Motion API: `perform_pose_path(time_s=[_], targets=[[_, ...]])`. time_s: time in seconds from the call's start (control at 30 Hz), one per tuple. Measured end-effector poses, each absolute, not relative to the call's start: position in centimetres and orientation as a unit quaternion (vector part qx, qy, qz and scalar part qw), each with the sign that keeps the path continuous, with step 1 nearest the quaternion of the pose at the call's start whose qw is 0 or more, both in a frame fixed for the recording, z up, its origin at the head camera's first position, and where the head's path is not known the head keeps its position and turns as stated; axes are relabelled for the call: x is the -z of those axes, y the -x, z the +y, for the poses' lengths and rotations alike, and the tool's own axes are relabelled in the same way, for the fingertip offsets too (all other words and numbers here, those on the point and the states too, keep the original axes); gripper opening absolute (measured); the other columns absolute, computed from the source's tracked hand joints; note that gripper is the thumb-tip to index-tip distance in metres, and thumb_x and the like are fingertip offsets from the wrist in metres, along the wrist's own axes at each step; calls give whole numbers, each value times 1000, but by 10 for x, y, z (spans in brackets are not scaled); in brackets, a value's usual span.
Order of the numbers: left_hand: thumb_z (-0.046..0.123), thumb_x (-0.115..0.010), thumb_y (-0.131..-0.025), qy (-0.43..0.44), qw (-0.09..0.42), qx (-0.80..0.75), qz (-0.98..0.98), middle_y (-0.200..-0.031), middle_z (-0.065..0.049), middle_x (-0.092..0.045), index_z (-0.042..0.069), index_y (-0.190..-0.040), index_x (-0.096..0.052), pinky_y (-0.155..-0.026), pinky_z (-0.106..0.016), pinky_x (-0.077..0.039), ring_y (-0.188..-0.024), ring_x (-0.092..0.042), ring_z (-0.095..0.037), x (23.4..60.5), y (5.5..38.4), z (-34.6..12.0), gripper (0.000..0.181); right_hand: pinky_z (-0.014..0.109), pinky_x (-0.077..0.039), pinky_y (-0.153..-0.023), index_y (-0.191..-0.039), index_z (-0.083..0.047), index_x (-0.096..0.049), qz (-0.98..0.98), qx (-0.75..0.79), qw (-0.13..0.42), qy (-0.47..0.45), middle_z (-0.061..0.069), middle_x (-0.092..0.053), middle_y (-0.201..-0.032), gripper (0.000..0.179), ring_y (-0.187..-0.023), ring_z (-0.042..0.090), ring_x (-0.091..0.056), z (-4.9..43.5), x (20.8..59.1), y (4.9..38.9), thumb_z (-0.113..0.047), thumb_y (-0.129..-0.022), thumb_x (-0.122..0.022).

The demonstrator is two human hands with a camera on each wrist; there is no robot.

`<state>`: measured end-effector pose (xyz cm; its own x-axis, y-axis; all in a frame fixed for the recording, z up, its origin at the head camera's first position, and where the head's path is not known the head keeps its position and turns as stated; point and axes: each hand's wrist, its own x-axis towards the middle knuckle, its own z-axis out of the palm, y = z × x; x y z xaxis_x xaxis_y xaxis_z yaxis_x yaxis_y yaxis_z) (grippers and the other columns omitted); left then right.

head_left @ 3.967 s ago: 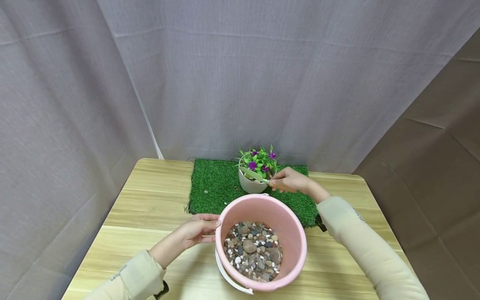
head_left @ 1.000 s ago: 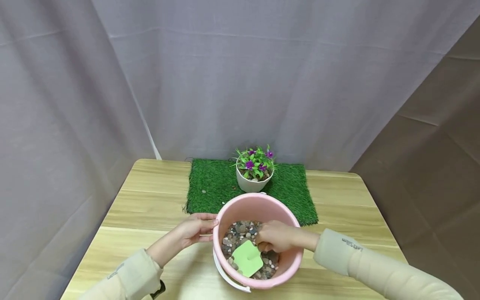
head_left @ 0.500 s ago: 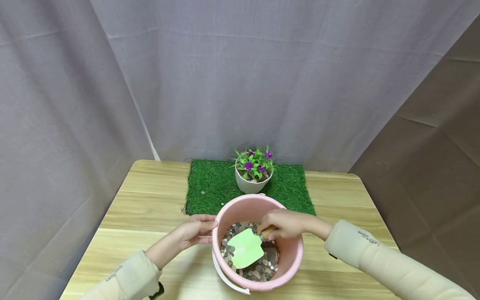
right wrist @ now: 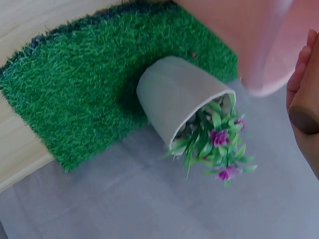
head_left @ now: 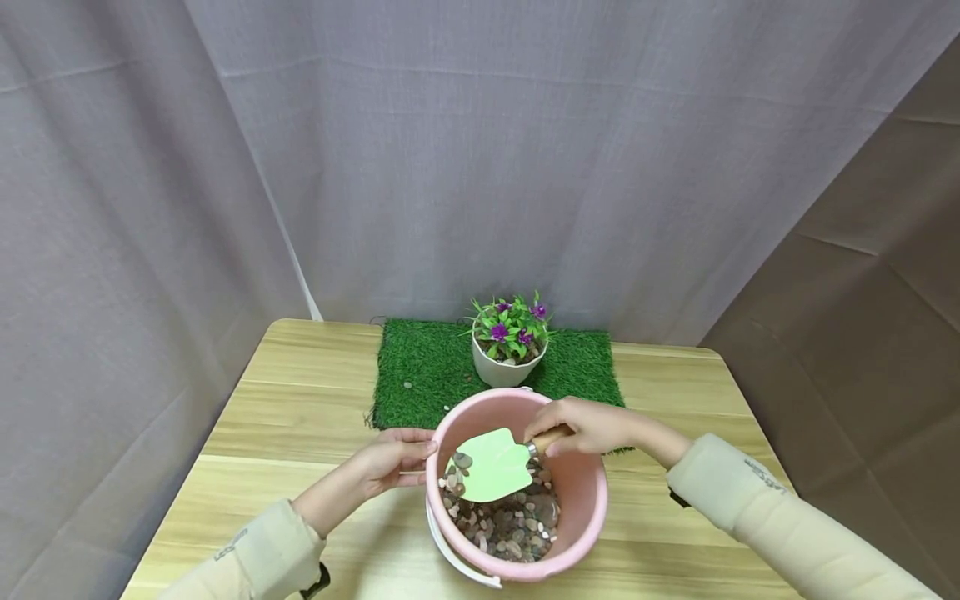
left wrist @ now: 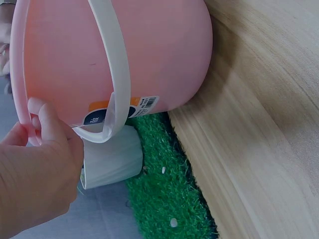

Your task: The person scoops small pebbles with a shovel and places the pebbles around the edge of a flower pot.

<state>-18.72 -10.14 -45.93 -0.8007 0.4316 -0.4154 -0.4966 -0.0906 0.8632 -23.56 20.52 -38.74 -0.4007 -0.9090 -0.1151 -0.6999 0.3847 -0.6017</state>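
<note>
My left hand holds the rim of a pink bucket at its left side; in the left wrist view thumb and fingers pinch that rim. Pebbles of mixed colours cover the bucket's bottom. My right hand grips the wooden handle of a small garden trowel, over the bucket's right side. The trowel's light green blade points left inside the bucket mouth, above the pebbles, with a few stones on its tip. Behind the bucket stands a white flower pot holding a leafy plant with purple flowers.
The pot stands on a green artificial grass mat with a few stray pebbles. The bucket's white handle hangs down its left side. Under everything is a wooden table; grey curtains close off the back.
Four seconds ago the trowel was over the flower pot. It then went down into the pebbles, and has since risen within the bucket with stones on its blade. The left hand stays on the rim.
</note>
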Motion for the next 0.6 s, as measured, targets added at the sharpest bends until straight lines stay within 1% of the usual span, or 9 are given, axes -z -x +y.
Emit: perform_pose_path(time_s=[0.07,0.13,0.23,0.37,0.5,0.6], targets=[[7,-57,-91,28,313,-738,597,-86,3,-70,-12,-127,-45,-79,-26,-61,-79,-67,-7,459,187,-102,42,19,-54,-72,-113,-4,-65,804,246,213,498,4,-67,-91,28,-77,-1,-50,208,385,238,-6,-86,-63],[7,-57,-91,28,313,-738,597,-85,3,-69,-11,-127,-46,-79,-25,-61,-79,-67,-7,460,188,-103,42,18,-53,-66,-113,-2,-65,804,256,208,495,6,-66,-89,28,-74,-2,-48,212,383,240,-5,-85,-63],[7,-57,-91,29,312,-740,595,-85,2,-69,-11,-126,-47,-78,-25,-61,-79,-67,-8,459,188,-102,41,18,-53,-66,-113,0,-64,808,265,196,488,9,-68,-95,28,-76,-1,-51,216,379,243,-4,-85,-63],[6,-57,-91,28,311,-740,596,-84,2,-69,-11,-126,-46,-77,-25,-61,-79,-67,-8,457,187,-101,41,18,-53,-66,-114,1,-64,817,277,196,466,11,-68,-100,29,-77,1,-53,223,376,247,-2,-86,-63],[6,-55,-92,23,313,-736,600,-81,5,-68,-13,-129,-43,-78,-25,-61,-78,-66,-6,456,187,-100,44,17,-51,-58,-116,5,-63,820,292,192,452,13,-67,-95,31,-71,-1,-49,232,377,252,0,-86,-63],[6,-55,-92,22,313,-736,600,-81,5,-67,-13,-130,-42,-78,-24,-61,-78,-65,-6,457,187,-101,45,18,-51,-57,-115,8,-61,820,305,179,449,17,-68,-95,30,-70,-2,-50,239,379,258,-1,-86,-63]])
